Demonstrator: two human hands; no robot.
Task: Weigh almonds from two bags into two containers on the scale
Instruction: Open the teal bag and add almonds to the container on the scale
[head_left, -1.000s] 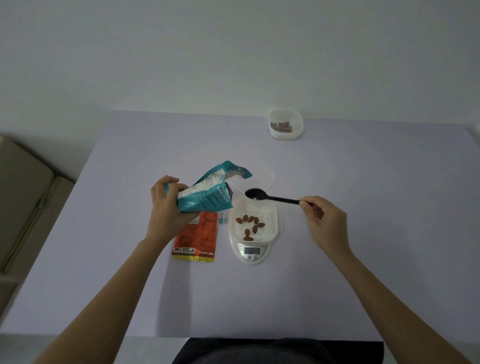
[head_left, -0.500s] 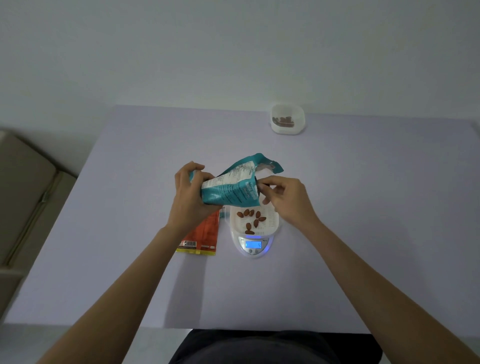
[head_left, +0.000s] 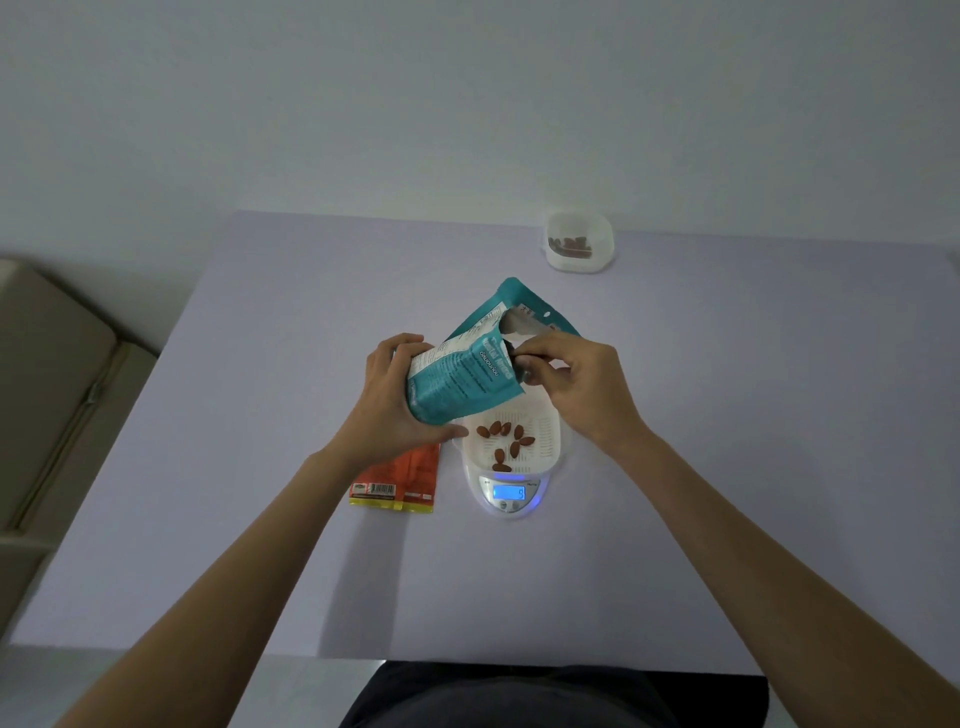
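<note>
**Teal bag tipped over the scale, scooping in hand**

On the lilac worktop (head_left: 260, 545) the left hand (head_left: 384, 410) grips the teal bag (head_left: 457, 379) round its lower half and holds it in the air, tilted, with its open mouth up and to the right above the scale (head_left: 537, 491). The right hand (head_left: 582, 389) is at that mouth, fingers curled and pinching a dark object (head_left: 521, 364). An orange bag (head_left: 410, 478) lies flat just left of the scale, partly under the left wrist.

A white container (head_left: 540, 441) sits on the scale with a few almonds (head_left: 501, 431) loose on its floor. A second container (head_left: 602, 244) stands well apart at the far edge and already holds some, so this looks like the second portion, drawn from the teal bag and only begun.

The next move calls for bringing almonds out of the bag and down into the container without knocking it, then checking the lit display (head_left: 509, 492).

The dark object is mostly hidden by fingers and bag – likely a scoop, though I cannot tell. The bag's inside is unseen, the digit on the display is too small to read surely, and the container's far rim is hidden behind the bag.
</note>
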